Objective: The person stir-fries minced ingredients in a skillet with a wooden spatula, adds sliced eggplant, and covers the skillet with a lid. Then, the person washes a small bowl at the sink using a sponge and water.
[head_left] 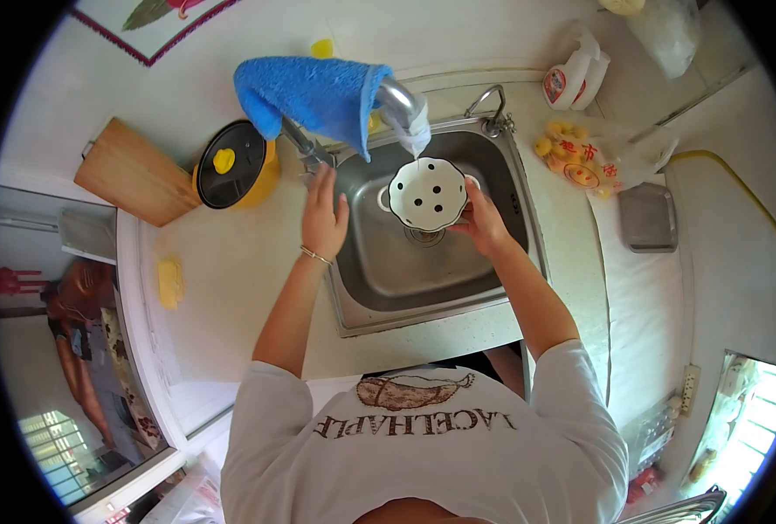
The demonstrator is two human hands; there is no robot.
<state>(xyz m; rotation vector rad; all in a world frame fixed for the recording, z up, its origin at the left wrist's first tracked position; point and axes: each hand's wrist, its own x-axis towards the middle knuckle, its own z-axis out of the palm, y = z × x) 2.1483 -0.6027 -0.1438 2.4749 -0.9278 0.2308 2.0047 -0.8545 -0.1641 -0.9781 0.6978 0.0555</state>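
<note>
My right hand (486, 218) grips a white scalloped bowl (424, 196) with black dots by its right handle. The bowl hangs over the steel sink (388, 297), tilted so its inside faces me. Just above it ends the faucet spout (396, 100), with a white cloth (416, 131) wrapped at its mouth and a blue towel (318, 92) draped along it. A thin trickle seems to come from the cloth. My left hand (324, 214) is by the faucet's base at the sink's left rim, fingers extended; whether it touches the lever I cannot tell.
Left of the sink stand a yellow pot (261, 179) with a black lid and a wooden cutting board (134, 172). A yellow sponge or cloth (170, 282) lies nearer. To the right are a second tap (496, 109), a bag of yellow items (580, 157), white bottles (577, 74) and a grey tray (648, 218).
</note>
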